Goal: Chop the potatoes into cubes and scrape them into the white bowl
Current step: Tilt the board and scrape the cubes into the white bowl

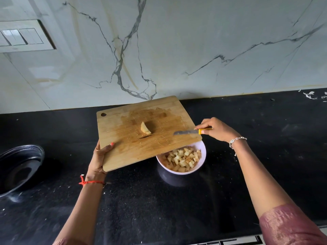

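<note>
The black tabletop (177,209) spreads under everything. Above it I hold the wooden cutting board (123,152) tilted, with its lower right corner over the white bowl (203,156). The bowl stands on the tabletop and holds a heap of potato cubes (183,159). My left hand (100,156) grips the board's near left edge, thumb on top. My right hand (215,129) is closed round the yellow handle of the knife (185,132), whose blade lies across the board's right edge. 1 potato wedge (145,128) sits mid-board.
</note>
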